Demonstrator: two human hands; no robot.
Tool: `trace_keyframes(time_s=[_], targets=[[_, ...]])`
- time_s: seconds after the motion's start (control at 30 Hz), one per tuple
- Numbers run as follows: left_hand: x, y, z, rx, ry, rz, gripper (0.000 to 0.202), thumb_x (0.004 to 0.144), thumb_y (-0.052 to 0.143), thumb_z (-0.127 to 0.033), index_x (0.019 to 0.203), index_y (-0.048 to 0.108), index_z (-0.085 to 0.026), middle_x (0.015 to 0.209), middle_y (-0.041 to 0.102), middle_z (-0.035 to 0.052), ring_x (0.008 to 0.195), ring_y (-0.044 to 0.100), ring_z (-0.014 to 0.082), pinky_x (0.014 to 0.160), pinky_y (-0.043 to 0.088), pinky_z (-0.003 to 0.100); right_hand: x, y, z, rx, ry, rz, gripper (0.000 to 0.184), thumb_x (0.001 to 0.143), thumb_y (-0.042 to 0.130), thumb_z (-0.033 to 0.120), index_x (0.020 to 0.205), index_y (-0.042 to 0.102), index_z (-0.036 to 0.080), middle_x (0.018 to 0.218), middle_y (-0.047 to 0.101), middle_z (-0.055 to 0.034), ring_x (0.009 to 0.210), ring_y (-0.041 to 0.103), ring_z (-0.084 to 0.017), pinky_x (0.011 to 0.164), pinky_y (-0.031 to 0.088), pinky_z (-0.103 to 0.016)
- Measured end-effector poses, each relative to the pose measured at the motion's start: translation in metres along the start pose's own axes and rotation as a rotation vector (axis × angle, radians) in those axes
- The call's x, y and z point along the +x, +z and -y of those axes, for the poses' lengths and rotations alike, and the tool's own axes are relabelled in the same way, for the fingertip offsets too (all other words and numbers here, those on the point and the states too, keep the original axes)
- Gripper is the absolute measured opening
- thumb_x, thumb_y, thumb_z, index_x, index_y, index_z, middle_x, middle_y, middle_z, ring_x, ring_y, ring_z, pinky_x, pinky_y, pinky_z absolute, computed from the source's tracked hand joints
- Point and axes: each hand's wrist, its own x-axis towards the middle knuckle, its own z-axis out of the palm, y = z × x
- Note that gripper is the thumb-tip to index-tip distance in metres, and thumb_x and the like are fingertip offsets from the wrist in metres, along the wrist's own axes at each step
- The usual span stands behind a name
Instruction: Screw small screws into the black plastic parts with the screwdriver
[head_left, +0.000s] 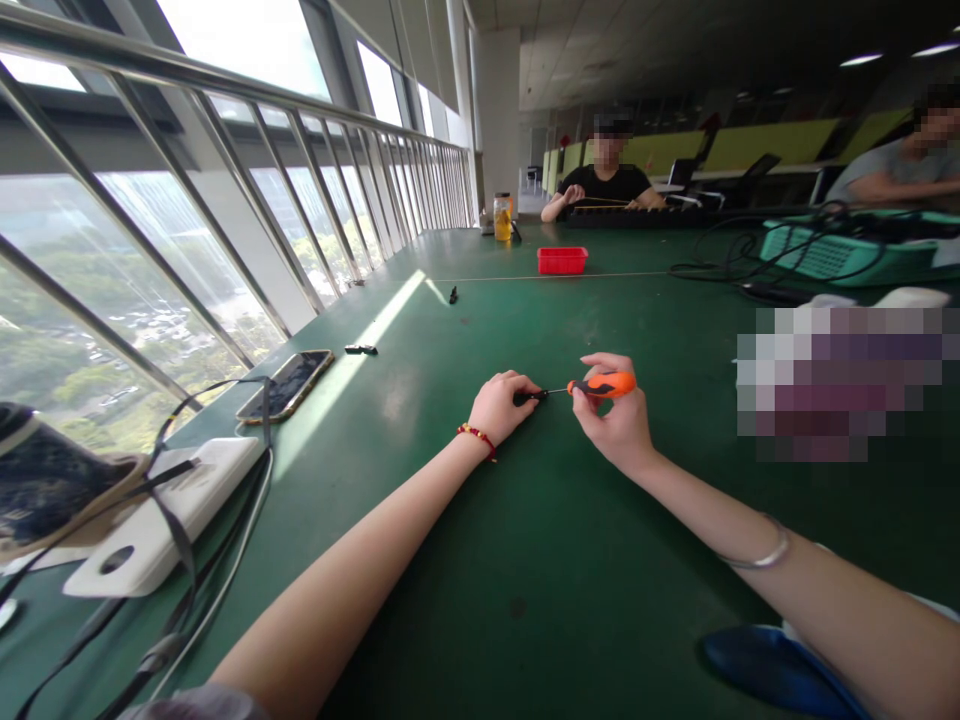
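My right hand (616,420) is closed round the orange and black handle of a screwdriver (611,384), whose thin shaft points left. The tip meets a small black part (529,397), too small to name further, pinched in the fingers of my left hand (504,408). That left hand rests low over the green table. Farther off to the left lie two more small black pieces, one long piece (361,350) near the strip of sunlight and a smaller piece (453,295) beyond it.
A phone (289,385), a white power strip (172,515) and cables line the left side. Ahead stand a red tray (562,261) and a jar (502,217). To the right are a teal basket (817,252) and a blurred-out item (840,375). Two people sit beyond.
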Motion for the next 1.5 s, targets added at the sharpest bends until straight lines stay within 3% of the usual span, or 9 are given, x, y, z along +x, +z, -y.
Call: trace_keyframes(time_s=[0.3, 0.53, 0.8, 1.0, 1.27, 1.5], targets=[[0.0004, 0.0009, 0.0017, 0.0, 0.008, -0.004, 0.014, 0.075, 0.06, -0.017, 0.085, 0.069, -0.02, 0.088, 0.065, 0.002, 0.086, 0.059, 0.0168, 0.082, 0.048, 0.03, 0.0004, -0.0007, 0.0037, -0.002, 0.05, 0.062, 0.015, 0.08, 0.054, 0.027, 0.093, 0.049, 0.022, 0.049, 0.039, 0.0094, 0.042, 0.042, -0.01, 0.052, 0.039, -0.026], [0.0003, 0.0, 0.0003, -0.007, -0.003, 0.001, 0.014, 0.075, 0.06, -0.016, 0.085, 0.069, -0.02, 0.089, 0.065, 0.0018, 0.087, 0.059, 0.0169, 0.083, 0.048, 0.03, -0.0001, 0.0001, -0.001, 0.003, -0.011, -0.008, 0.021, 0.075, 0.056, 0.02, 0.094, 0.049, 0.022, 0.065, 0.05, 0.0036, 0.053, 0.052, -0.013, 0.056, 0.045, -0.027], [-0.0002, -0.0006, 0.0001, 0.004, 0.0, 0.002, 0.014, 0.075, 0.06, -0.018, 0.086, 0.069, -0.02, 0.088, 0.065, 0.002, 0.086, 0.059, 0.0168, 0.083, 0.048, 0.03, 0.0011, -0.0007, 0.0023, -0.014, 0.048, 0.034, 0.016, 0.08, 0.056, 0.03, 0.092, 0.05, 0.022, 0.057, 0.046, 0.0069, 0.046, 0.046, -0.01, 0.055, 0.043, -0.026], [0.0002, -0.0006, 0.0, 0.001, -0.005, 0.006, 0.014, 0.075, 0.059, -0.018, 0.086, 0.069, -0.02, 0.089, 0.065, 0.0019, 0.087, 0.059, 0.0169, 0.083, 0.048, 0.03, -0.0006, -0.0002, 0.0001, -0.007, 0.022, -0.002, 0.024, 0.075, 0.056, 0.023, 0.097, 0.048, 0.022, 0.074, 0.054, 0.0003, 0.055, 0.053, -0.013, 0.055, 0.045, -0.029], [-0.0001, 0.0001, 0.0001, 0.008, 0.0, -0.002, 0.014, 0.075, 0.06, -0.018, 0.086, 0.069, -0.02, 0.088, 0.065, 0.0022, 0.085, 0.059, 0.0166, 0.082, 0.048, 0.03, 0.0015, -0.0017, 0.0044, -0.01, 0.057, 0.08, 0.014, 0.079, 0.055, 0.027, 0.091, 0.049, 0.023, 0.05, 0.044, 0.0081, 0.044, 0.046, -0.011, 0.053, 0.04, -0.026], [0.0, -0.0003, -0.0002, 0.006, -0.005, 0.001, 0.015, 0.075, 0.06, -0.018, 0.086, 0.069, -0.02, 0.088, 0.065, 0.0023, 0.086, 0.058, 0.0168, 0.082, 0.048, 0.03, 0.0003, -0.0008, 0.0024, 0.019, -0.001, 0.001, 0.027, 0.073, 0.057, 0.02, 0.098, 0.047, 0.023, 0.066, 0.049, 0.0043, 0.05, 0.049, -0.012, 0.055, 0.044, -0.029]])
